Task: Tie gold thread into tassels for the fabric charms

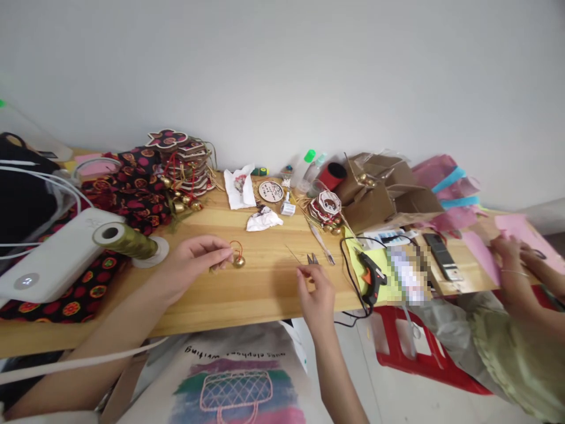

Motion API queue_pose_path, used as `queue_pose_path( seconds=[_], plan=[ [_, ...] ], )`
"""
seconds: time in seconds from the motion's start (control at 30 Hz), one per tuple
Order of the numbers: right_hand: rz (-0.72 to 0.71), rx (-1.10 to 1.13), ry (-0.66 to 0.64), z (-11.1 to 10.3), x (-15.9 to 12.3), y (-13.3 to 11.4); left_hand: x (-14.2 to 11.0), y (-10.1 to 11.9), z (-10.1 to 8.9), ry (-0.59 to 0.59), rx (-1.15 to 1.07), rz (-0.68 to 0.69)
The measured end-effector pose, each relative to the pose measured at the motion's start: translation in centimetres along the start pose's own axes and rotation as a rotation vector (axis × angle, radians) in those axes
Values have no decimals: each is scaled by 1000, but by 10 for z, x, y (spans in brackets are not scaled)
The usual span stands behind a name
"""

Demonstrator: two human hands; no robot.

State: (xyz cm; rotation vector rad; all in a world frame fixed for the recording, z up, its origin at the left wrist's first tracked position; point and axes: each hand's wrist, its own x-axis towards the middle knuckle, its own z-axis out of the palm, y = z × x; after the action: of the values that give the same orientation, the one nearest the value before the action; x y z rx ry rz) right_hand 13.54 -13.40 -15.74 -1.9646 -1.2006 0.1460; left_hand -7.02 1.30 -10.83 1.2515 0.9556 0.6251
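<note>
My left hand point(200, 256) is closed in a pinch above the wooden table, on a red cord point(237, 242). A small gold bell point(239, 261) is on that cord, just beside the fingertips. To the right, my right hand point(316, 294) pinches a thin straight strand point(293, 254), too fine to tell whether it is a needle or thread. Two pointed metal tips of a small cutting tool point(312, 258) show just above the knuckles; whether the hand holds it or it lies behind is hidden. A spool of olive thread point(132, 241) lies tilted left of my left hand.
Stacked patterned ornaments with bells point(189, 168) stand back left, near a white power bank point(57, 253). A glue gun point(373, 277) with a black cable lies right, before an open cardboard box point(392, 200). Another person's hands point(512, 253) work at far right over pink paper.
</note>
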Motion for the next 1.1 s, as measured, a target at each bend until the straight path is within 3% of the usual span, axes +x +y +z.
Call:
queue_pose_path(
  seconds=[0.17, 0.27, 0.37, 0.53, 0.67, 0.9, 1.1],
  plan=[
    [-263, 268, -144, -10, 36, -85, 3, 43, 21, 67, -9, 254],
    [-376, 425, -81, -14, 60, -122, 0, 66, 27, 167, 97, 610],
    [-415, 529, -43, -14, 77, -139, -4, 79, 29, 317, 214, 837],
    [-399, 694, -71, -10, 88, -143, -3, 84, 34, 486, 308, 1078],
    [-398, 753, -75, -9, 90, -144, -1, 87, 40, 524, 292, 1101],
    [-322, 822, -39, -14, 86, -146, -5, 86, 39, 421, 199, 1068],
    [-226, 845, -4, -24, 86, -141, -6, 83, 31, 247, 151, 843]
  ],
)
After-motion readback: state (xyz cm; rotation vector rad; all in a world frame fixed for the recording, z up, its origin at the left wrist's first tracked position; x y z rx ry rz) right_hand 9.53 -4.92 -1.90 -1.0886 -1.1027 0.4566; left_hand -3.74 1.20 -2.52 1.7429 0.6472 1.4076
